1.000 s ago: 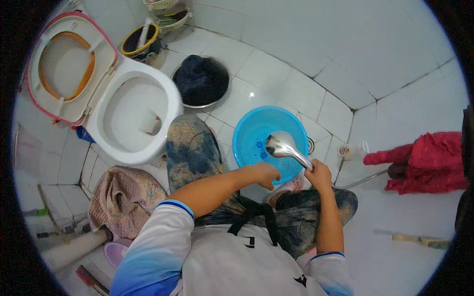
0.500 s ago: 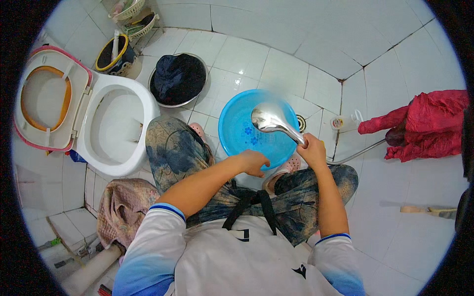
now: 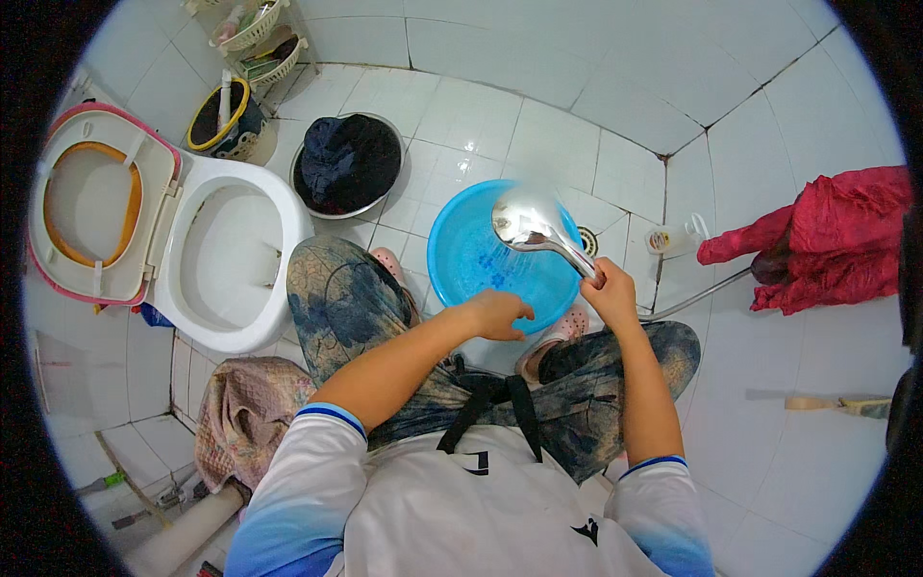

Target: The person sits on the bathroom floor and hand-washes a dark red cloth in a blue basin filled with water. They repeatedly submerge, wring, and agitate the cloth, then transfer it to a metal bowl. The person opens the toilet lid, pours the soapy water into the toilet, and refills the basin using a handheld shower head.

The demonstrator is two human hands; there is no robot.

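Note:
My right hand point(image 3: 610, 290) is closed around the handle of a chrome shower head point(image 3: 529, 223). The shower head is tilted over a light blue plastic basin point(image 3: 440, 264) on the floor, and thin jets of water fall from it into the basin. Blue flower prints show on the basin's bottom through the water. At the basin's near edge hovers my left hand point(image 3: 498, 315), holding nothing, its fingers loosely bent and apart. A metal hose point(image 3: 707, 293) runs from beside my right hand toward the right wall.
Left of me is a white toilet point(image 3: 231, 260) with its lid up. Beyond it stand a metal bowl of dark cloth point(image 3: 351, 163) and a yellow-rimmed bucket point(image 3: 219, 115). On the right are a red cloth point(image 3: 817, 231), a clear plastic cup point(image 3: 678, 236) and a floor drain point(image 3: 587, 240).
Fine water jets now show below the shower head, where none were clear before. Both hands have stayed almost in place; the view has shifted slightly.

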